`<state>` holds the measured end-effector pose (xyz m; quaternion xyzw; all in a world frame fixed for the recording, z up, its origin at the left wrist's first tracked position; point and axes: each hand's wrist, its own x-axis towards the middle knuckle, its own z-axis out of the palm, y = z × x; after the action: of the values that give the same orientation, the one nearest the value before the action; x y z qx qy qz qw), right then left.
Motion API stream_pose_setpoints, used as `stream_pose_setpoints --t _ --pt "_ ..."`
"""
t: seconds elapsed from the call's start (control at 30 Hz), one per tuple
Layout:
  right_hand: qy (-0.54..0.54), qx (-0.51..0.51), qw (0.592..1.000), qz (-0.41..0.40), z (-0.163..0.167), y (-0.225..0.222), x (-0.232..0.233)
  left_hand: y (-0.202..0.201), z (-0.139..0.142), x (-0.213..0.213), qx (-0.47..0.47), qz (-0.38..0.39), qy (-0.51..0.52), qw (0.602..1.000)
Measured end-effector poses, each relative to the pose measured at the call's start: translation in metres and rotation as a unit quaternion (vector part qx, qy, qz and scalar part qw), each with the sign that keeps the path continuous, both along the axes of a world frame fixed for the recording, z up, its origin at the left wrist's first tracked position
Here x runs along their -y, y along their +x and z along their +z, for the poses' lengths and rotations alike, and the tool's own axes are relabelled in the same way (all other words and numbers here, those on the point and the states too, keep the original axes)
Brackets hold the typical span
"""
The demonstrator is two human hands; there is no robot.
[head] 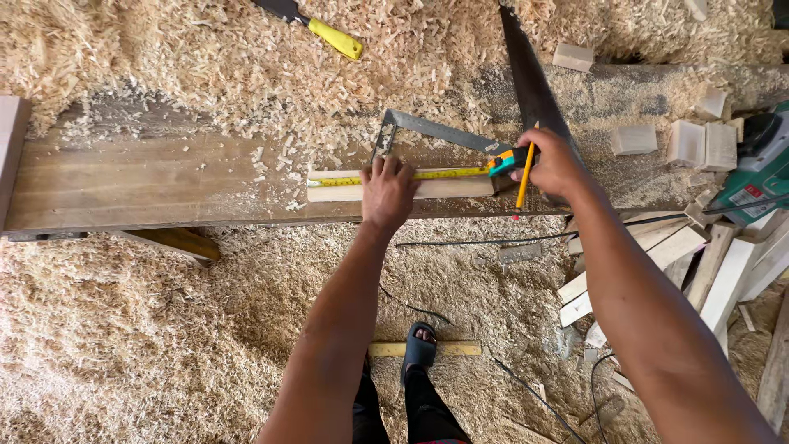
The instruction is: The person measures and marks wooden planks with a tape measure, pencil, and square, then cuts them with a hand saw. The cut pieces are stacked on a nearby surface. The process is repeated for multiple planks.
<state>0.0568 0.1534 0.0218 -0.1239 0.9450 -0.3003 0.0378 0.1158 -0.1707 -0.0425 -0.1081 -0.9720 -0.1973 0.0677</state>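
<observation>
- One long wooden workbench (148,177) runs across the view, and everything below is placed by it.
- One pale wood strip (411,187) lies along the bench's near edge, about mid-length.
- One yellow tape measure blade (444,173) is stretched along the top of the strip; its teal-and-orange case (503,160) sits at the strip's right end.
- One metal try square (427,131) lies on the bench just behind the strip.
- One handsaw blade (530,82) slants across the bench, to the right of the square.
- One yellow-handled tool (333,37) lies in the shavings beyond the bench.
- Five small pale wood blocks (633,140) are visible on and behind the bench's right part; one green power tool (760,164) is at its right end.
- Left hand (388,191): flat, fingers spread a little, pressing on the strip and the tape.
- Right hand (552,163): curled around the tape case and gripping one yellow pencil (524,177), tip pointing toward the near edge.
</observation>
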Motion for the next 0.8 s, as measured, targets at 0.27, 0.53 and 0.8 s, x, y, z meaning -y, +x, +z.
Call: stream_pose_setpoints --t 0.27,0.53,0.8 --pt "-0.048 -0.041 0.998 0.024 0.005 0.006 0.052 -0.01 0.026 0.058 0.04 -0.028 -0.032 0.998" --pt "-0.152 -0.036 0.984 0.081 -0.016 -0.007 0.176 -0.026 0.048 0.106 0.043 -0.05 -0.071 0.995" --pt "-0.207 -0.074 0.974 0.056 -0.031 -0.037 0.293 -0.06 0.026 0.152 0.055 0.071 0.245 0.965"
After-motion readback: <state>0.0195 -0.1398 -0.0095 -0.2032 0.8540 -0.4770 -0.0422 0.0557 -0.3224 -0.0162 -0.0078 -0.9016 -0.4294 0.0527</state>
